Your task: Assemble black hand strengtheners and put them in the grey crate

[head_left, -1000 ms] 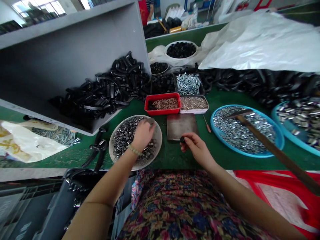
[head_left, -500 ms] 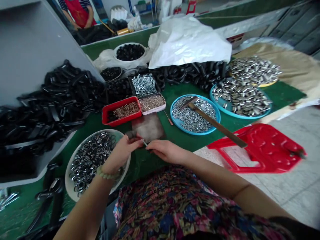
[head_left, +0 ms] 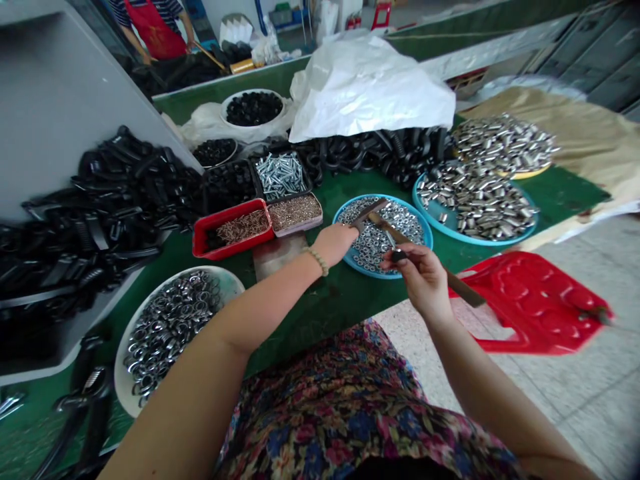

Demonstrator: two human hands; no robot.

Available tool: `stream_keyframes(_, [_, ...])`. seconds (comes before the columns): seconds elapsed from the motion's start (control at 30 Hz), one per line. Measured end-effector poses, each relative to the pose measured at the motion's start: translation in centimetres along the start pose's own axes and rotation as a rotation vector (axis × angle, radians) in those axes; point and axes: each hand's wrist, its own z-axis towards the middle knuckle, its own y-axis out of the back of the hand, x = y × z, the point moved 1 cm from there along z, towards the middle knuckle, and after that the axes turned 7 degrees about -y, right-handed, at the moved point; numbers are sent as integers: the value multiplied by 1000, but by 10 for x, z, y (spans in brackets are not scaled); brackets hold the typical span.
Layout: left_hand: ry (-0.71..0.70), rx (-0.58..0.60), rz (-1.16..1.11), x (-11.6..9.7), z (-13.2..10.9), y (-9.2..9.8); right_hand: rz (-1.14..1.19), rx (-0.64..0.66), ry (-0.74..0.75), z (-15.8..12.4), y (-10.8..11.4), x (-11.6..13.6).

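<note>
My left hand (head_left: 333, 243) rests at the rim of a blue round tray (head_left: 385, 199) heaped with steel nuts (head_left: 373, 248), its fingers out of sight and close to the head of a wooden-handled hammer (head_left: 465, 290). That hammer lies across the tray, with its handle running past the rim towards the floor side. My right hand (head_left: 420, 277) is above the tray's right side. It pinches a small black part with a metal shank (head_left: 397, 255) between thumb and fingers.
On the green table stand a white plate of steel rings (head_left: 231, 283), a red tray (head_left: 233, 245), a steel plate (head_left: 275, 259), black plastic parts (head_left: 100, 227), and a blue tray of steel sleeves (head_left: 475, 207). A red stool (head_left: 535, 303) stands beyond the table edge. A person in a red apron (head_left: 155, 27) stands far back.
My hands have parted. The left has moved from near the steel plate to the blue tray, and the right has moved right and up with the small part. The view has turned since the earliest frame.
</note>
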Motion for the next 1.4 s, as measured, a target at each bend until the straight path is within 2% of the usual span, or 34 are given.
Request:
stream_keyframes(0.07, [-77, 33, 151, -4, 11, -9, 15, 8, -28, 3, 2, 0])
stream_keyframes(0.17, [-23, -17, 89, -5, 10, -12, 11, 46, -81, 3, -5, -3])
stream_keyframes(0.23, [106, -102, -175, -2, 1, -7, 13, 87, -106, 1, -13, -4])
stream_keyframes(0.37, [450, -320, -1129, -1, -31, 9, 13, 224, -136, -2, -33, -1])
stream_keyframes(0.43, [581, -435, -1507, -6, -51, 16, 26, 292, -142, -2, -45, 3])
stream_keyframes(0.5, [653, -502, -1706, -12, -72, 22, 37, 343, -146, -3, -57, 6])
stream_keyframes(0.6, [673, -504, -1811, -19, -99, 29, 32, 409, -140, -6, -71, 11])
stream_keyframes(0.73, [648, -447, -1735, -14, -127, 37, -123, 532, -94, -8, -77, 21])
stream_keyframes(0.83, [666, -265, -1566, -7, -143, 43, -368, 727, 58, -8, -80, 32])
stream_keyframes(0.9, [637, -190, -1481, -6, -152, 51, -410, 799, 102, -9, -84, 36])
stream_keyframes(0.97, [525, -228, -1430, -9, -159, 63, -239, 747, -3, -10, -90, 37])
stream_keyframes(1.03, [341, -307, -1328, -14, -165, 75, 42, 652, -199, -12, -98, 35])
stream_keyframes(1.1, [164, -372, -1141, -19, -170, 85, 279, 604, -382, -16, -107, 32])
stream_keyframes(1.17, [52, -412, -930, -23, -176, 90, 386, 601, -492, -18, -115, 30])
stream_keyframes(1.3, [34, -460, -688, -27, -186, 91, 364, 623, -513, -21, -123, 30])
stream_keyframes(1.4, [81, -437, -708, -24, -191, 91, 252, 631, -372, -23, -117, 34])
